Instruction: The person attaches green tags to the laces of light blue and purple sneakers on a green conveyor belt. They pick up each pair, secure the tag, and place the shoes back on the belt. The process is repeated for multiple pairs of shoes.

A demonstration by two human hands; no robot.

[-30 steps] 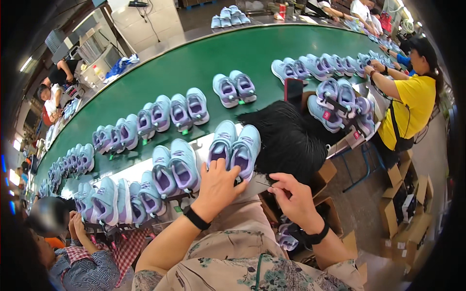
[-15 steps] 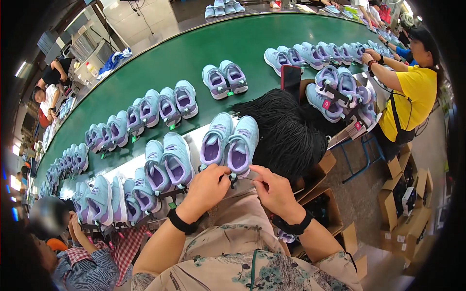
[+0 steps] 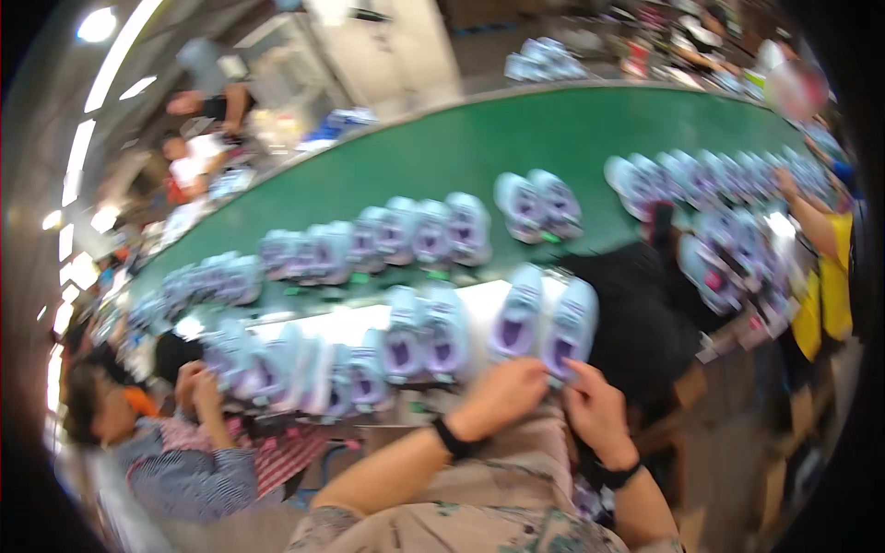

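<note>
The picture is blurred by motion. My left hand [image 3: 502,394] and my right hand [image 3: 595,405] meet at the heel end of a pair of light blue and lilac shoes [image 3: 544,323] that lies on the white near edge of the work surface. Both hands touch the heels, left hand on the left shoe, right hand on the right shoe. Whether the fingers grip is too blurred to tell. Each wrist wears a black band. Another pair of the same shoes [image 3: 426,332] lies just left of them.
A long green conveyor belt [image 3: 479,147] curves across the view with several pairs of the same shoes on it. A black cloth heap [image 3: 636,313] lies right of my hands. A person in a striped top [image 3: 184,442] works at left, a person in yellow [image 3: 825,286] at right.
My right hand has moved up and left onto the right shoe's heel, beside my left hand. The view has swung and become blurred.
</note>
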